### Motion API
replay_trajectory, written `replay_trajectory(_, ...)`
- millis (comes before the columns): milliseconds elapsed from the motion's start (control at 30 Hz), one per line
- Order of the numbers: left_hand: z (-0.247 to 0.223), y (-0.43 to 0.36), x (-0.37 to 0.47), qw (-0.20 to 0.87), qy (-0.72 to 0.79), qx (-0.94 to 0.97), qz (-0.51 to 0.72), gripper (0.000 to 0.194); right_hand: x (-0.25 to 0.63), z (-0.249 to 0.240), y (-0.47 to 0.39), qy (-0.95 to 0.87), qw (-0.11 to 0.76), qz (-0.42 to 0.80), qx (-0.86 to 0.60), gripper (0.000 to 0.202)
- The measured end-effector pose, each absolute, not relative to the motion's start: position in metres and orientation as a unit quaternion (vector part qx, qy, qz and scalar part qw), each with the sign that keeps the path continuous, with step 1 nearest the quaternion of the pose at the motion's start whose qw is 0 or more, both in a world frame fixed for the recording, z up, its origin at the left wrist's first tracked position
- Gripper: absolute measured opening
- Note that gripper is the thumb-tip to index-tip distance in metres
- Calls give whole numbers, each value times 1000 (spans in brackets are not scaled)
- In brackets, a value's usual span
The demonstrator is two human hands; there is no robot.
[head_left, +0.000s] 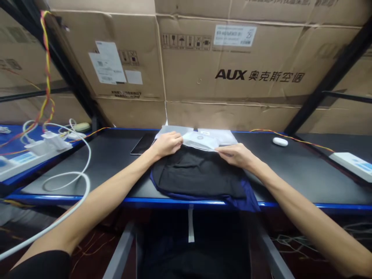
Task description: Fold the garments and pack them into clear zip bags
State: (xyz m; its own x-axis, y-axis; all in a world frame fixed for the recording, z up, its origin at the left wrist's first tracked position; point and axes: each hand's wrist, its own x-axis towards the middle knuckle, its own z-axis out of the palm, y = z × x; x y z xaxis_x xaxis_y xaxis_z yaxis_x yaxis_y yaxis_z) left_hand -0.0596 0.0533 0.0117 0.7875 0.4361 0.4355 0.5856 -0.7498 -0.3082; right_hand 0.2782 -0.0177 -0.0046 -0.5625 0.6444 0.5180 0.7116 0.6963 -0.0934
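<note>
My left hand (169, 143) and my right hand (235, 154) pinch the two ends of a flat white packet (200, 140) with a small round grey mark. Whether it is paper or plastic I cannot tell. It sits at the far edge of a black cloth item (200, 174) with dark blue edging, which lies spread on the table and hangs slightly over the front. Behind the held packet lie another pale flat packet (222, 136) on the right and a whitish sheet (177, 131) on the left. A dark tablet or phone (143, 144) is beside my left hand, partly covered.
The black tabletop (290, 174) has a blue rim. Large cardboard boxes (188, 69) stand behind it. At left are a power strip with chargers (56, 140) and a looping white cable (87, 186); at right, a small white case (280, 142) and another power strip (353, 164).
</note>
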Motion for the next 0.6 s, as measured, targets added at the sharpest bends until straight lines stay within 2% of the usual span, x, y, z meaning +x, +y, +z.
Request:
replay_trajectory(300, 14, 52, -61, 205, -342, -903, -160, 12, 278, -1, -17, -878, 254, 5, -405, 29)
replay_trajectory(400, 15, 45, -52, 204, -331, -904, -177, 25, 277, -3, -18, -871, 272, 3, -409, 28)
replay_trajectory(533, 10, 40, -34, 200, -261, -923, -202, 61, 272, -5, -21, -871, 301, -12, -388, 28)
replay_trajectory(600, 7, 41, -28, 203, -235, -930, -199, 60, 269, -5, -23, -874, 308, -25, -374, 28)
